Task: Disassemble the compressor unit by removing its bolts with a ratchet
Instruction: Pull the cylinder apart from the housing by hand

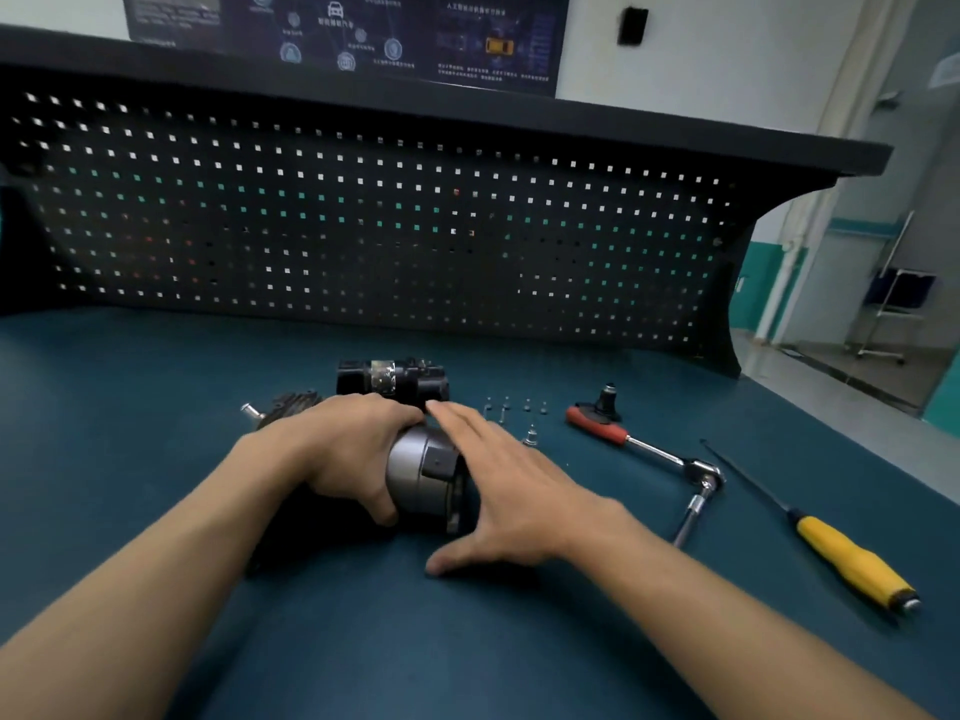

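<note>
The compressor unit (421,475), a grey metal cylinder, lies on its side mid-desk, a bit toward the near edge of the green desk (467,641). The left hand (353,449) has its grip clamped over the top of it, fingers curled round the body. The right hand (514,501) has its grip apart, fingers straight and spread, right up at the unit's right end; can't tell if the palm actually touches it.

The bolts (514,407) stand in a little cluster just behind the right hand. The red-handled ratchet (623,439) lies untouched further right, with an extension bar on its head. A yellow-handled screwdriver (852,563) sits near the right edge. A black part (389,379) lies behind the unit toward the pegboard (363,226), and a finned piece (291,405) pokes out behind the left hand.
</note>
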